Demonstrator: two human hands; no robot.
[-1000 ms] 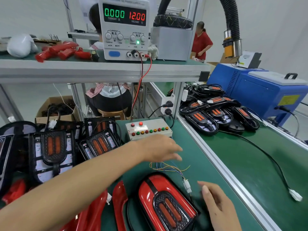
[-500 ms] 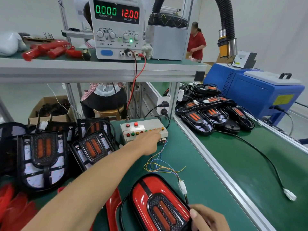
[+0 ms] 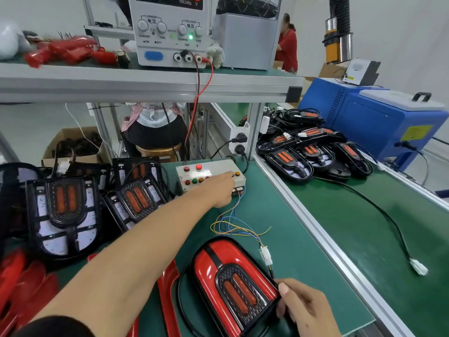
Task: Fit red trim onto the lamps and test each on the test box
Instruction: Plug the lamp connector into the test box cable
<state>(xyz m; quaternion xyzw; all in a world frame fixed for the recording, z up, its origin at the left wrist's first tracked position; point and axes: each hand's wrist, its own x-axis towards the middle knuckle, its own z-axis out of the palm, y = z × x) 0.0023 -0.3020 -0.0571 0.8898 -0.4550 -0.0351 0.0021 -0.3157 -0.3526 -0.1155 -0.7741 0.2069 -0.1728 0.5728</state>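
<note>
A lamp with red trim fitted (image 3: 233, 285) lies on the green mat near the front edge. My right hand (image 3: 305, 310) grips its lower right corner. Thin coloured wires (image 3: 233, 224) run from the lamp's white plug (image 3: 265, 255) to the grey test box (image 3: 209, 175). My left hand (image 3: 216, 190) reaches across and rests on the box's row of coloured buttons; its fingertips cover some of them. Untrimmed black lamps (image 3: 64, 215) are stacked at the left. Loose red trim pieces (image 3: 170, 295) lie beside the trimmed lamp.
A power supply (image 3: 170, 32) sits on the shelf above, red and black leads dropping to the box. Several lamps (image 3: 313, 152) are piled on the right-hand bench beside a blue machine (image 3: 379, 122). A loose black cable with a white plug (image 3: 419, 267) crosses that bench. People are behind.
My left hand travelled from above the wires forward onto the test box buttons. My right hand went from lying open beside the lamp to gripping its lower corner.
</note>
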